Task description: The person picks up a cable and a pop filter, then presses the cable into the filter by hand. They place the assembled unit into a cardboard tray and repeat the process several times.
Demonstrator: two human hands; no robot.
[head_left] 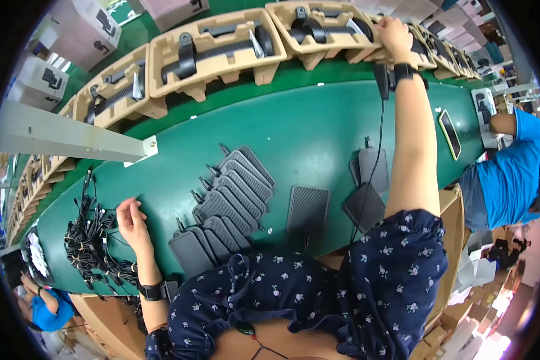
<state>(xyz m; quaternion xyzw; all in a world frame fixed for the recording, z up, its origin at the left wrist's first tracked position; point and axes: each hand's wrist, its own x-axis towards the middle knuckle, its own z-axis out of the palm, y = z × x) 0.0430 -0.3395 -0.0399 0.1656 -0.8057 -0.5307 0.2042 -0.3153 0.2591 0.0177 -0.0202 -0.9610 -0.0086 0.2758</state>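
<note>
My right hand (395, 37) reaches far out to a brown moulded pulp tray (423, 60) in the row across the bench. Its fingers are curled in at the tray's edge; whatever they hold is hidden. My left hand (131, 217) hovers over the green bench beside a tangled heap of black cables (93, 240), its fingers loosely bent and apart, with nothing in them. Between my arms lie several overlapping flat dark grey pads (231, 192) with textured faces and short stubs. A single pad (308, 210) rests to their right, and a few more pads (366, 201) lie by my right forearm.
Pulp trays (219, 57) holding black parts and white slips line a green belt. A metal post (72, 132) juts in at left. A black cord (379, 138) hangs from my right wrist. A phone (449, 134) lies at right, near a co-worker in blue (510, 174).
</note>
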